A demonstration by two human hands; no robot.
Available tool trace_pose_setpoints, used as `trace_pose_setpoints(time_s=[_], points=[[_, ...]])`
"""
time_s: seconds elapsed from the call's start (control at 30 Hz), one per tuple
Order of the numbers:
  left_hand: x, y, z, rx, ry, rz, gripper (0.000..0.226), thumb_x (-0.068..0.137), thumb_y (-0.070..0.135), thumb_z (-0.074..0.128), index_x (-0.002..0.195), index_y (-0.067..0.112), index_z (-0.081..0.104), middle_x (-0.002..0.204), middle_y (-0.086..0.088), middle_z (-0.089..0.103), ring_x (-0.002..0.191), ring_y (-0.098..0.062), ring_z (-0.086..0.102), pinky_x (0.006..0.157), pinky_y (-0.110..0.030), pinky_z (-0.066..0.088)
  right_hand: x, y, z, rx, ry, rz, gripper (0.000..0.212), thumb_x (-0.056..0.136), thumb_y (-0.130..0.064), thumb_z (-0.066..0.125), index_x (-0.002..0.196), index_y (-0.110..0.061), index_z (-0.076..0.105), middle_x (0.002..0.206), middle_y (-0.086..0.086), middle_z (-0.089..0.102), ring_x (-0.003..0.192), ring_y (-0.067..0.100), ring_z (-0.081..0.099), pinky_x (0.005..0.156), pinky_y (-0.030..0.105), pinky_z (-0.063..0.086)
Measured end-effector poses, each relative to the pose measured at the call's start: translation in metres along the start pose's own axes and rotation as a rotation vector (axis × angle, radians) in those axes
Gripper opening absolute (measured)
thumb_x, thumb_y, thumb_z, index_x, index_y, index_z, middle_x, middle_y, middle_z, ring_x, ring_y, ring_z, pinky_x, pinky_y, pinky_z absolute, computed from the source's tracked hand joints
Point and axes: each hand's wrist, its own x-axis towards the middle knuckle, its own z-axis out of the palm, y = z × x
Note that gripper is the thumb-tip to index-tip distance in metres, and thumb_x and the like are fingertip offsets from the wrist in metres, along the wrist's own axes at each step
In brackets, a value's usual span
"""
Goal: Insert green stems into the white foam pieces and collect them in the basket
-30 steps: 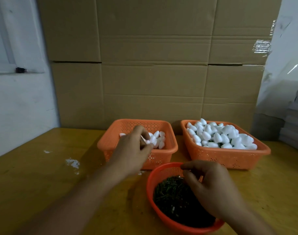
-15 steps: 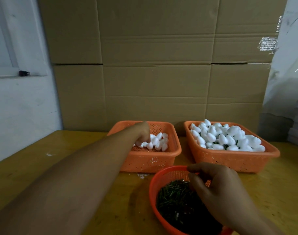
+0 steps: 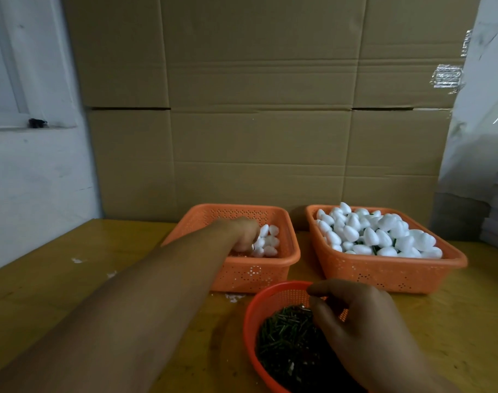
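Note:
My left hand [image 3: 242, 232] reaches into the left orange basket [image 3: 259, 260]. Its fingers curl down round one of the few loose white foam pieces [image 3: 269, 241] there; the fingertips are hidden behind the knuckles. My right hand [image 3: 364, 330] hovers over the round red basket [image 3: 250, 321] near the table's front. Thumb and forefinger pinch at the top of the heap of short green stems [image 3: 284, 336]. The right orange basket [image 3: 384, 272] is piled high with foam pieces [image 3: 378, 236], with bits of green showing between them.
A wall of cardboard boxes [image 3: 256, 123] stands right behind the two baskets. The yellow wooden table [image 3: 71, 293] carries white crumbs [image 3: 77, 260] at the left. A grey stack [image 3: 497, 217] sits at the far right edge, and a white wall closes the left side.
My left hand has gone from above the left basket's front rim down into its foam pieces. My right hand has stayed over the stems with its pinch closed.

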Motion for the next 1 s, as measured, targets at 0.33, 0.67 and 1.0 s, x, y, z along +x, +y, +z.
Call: trace_pose_setpoints(time_s=[0.33,0.67,1.0], points=[[0.009,-0.001,0.003,0.037,-0.004,0.002,0.010,0.087,0.020,0.069,0.095,0.023,0.064,0.099,0.000,0.069,0.086,-0.021,0.068,0.083,-0.041,0.057,0.001,0.001,0.001,-0.011,-0.008,0.004,0.012,0.083,-0.038,0.071,0.093,-0.043,0.074,0.067,-0.021,0.069,0.066,0.002,0.065,0.065,0.035,0.056],[0.000,-0.001,-0.010,-0.161,0.118,0.054,0.006,0.093,0.018,0.056,0.099,0.020,0.058,0.098,-0.004,0.066,0.080,-0.021,0.069,0.065,-0.038,0.060,0.000,0.000,-0.001,-0.019,-0.004,-0.001,0.013,0.084,-0.038,0.070,0.095,-0.042,0.074,0.067,-0.025,0.068,0.063,0.000,0.065,0.063,0.033,0.056],[-0.082,0.017,-0.023,-0.631,0.582,0.312,0.017,0.087,0.012,0.067,0.094,0.026,0.059,0.089,0.009,0.067,0.072,-0.007,0.066,0.063,-0.031,0.056,-0.001,-0.002,-0.001,-0.034,0.001,-0.017,0.011,0.084,-0.036,0.070,0.093,-0.041,0.073,0.066,-0.025,0.067,0.059,0.001,0.063,0.061,0.036,0.055]])
